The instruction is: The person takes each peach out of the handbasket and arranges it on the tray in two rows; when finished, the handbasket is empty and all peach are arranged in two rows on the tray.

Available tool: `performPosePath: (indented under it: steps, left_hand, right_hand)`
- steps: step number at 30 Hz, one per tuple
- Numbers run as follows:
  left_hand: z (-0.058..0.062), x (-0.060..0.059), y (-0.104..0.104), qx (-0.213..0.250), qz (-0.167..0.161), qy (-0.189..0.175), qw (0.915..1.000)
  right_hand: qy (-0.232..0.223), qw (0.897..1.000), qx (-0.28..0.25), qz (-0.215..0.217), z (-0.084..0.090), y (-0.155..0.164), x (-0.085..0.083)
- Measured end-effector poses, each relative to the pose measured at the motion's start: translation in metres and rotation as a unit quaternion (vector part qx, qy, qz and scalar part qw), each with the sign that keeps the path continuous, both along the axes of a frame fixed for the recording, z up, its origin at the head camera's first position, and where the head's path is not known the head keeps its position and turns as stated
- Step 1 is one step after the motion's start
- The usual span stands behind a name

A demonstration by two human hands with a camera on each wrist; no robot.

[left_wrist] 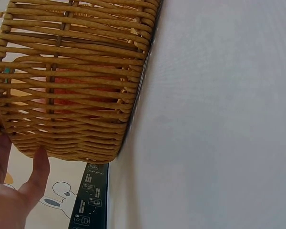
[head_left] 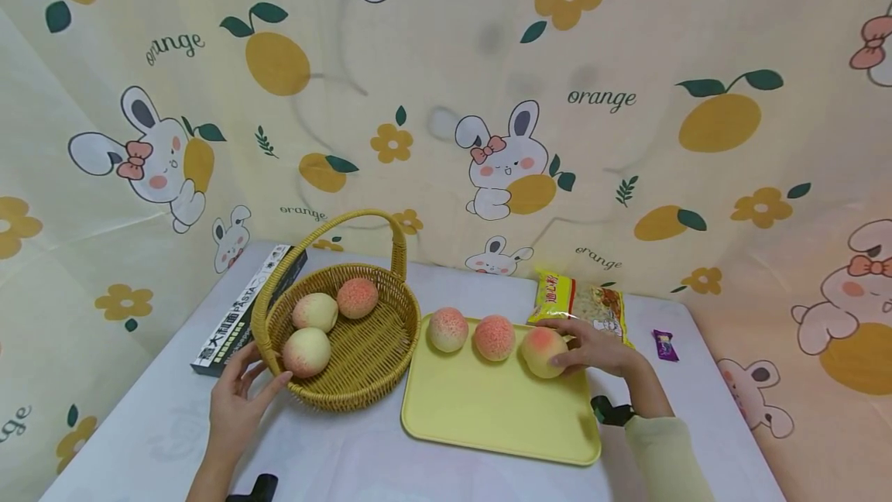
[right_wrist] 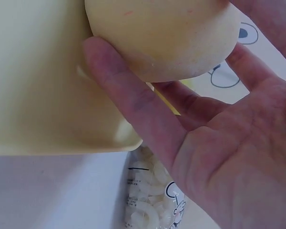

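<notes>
A wicker basket point(head_left: 351, 369) with a tall handle stands at the left, holding two pale peaches point(head_left: 307, 352) and a redder peach point(head_left: 358, 298). My left hand point(head_left: 233, 405) grips its left side near the foot of the handle. In the left wrist view the thumb point(left_wrist: 38, 174) lies against the weave. Three peaches sit in a row along the back of a yellow tray point(head_left: 498, 421). Around the rightmost peach point(head_left: 542, 352), yellowish with a red top, curl the fingers of my right hand point(head_left: 601, 351). The right wrist view shows fingers against that peach's pale side point(right_wrist: 167, 43).
A black pasta box point(head_left: 240, 316) lies behind and left of the basket. Behind the tray's right end is a yellow and clear food bag point(head_left: 578, 300). A small purple packet point(head_left: 665, 345) lies at the far right. Patterned cloth point(head_left: 418, 99) hangs behind the table.
</notes>
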State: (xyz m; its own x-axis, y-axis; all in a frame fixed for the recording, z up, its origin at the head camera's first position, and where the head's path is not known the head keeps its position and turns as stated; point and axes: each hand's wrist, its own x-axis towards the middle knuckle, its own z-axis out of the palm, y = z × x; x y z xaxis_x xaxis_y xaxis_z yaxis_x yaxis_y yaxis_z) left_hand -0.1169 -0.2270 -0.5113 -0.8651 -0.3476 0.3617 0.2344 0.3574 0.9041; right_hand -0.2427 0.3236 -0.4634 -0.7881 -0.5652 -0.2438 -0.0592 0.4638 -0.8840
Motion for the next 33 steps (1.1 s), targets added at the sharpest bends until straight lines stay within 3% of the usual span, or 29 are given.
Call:
performPosePath:
  steps: [17, 24, 33]
  left_hand:
    - [-0.0002, -0.0005, 0.0006, -0.003, 0.001, 0.001, 1.0]
    - [-0.0001, -0.0005, 0.0, 0.002, -0.003, 0.001, 1.0]
    - [-0.0014, -0.0004, -0.001, 0.003, -0.007, 0.008, 0.9999]
  right_hand:
    - [0.028, 1.0, -0.002, 0.008, -0.0022, 0.0018, 0.0003]
    - [0.077, 0.996, 0.043, -0.005, -0.0048, 0.0056, -0.0002]
    - [0.094, 0.994, 0.057, -0.022, -0.0088, 0.0091, 0.0006]
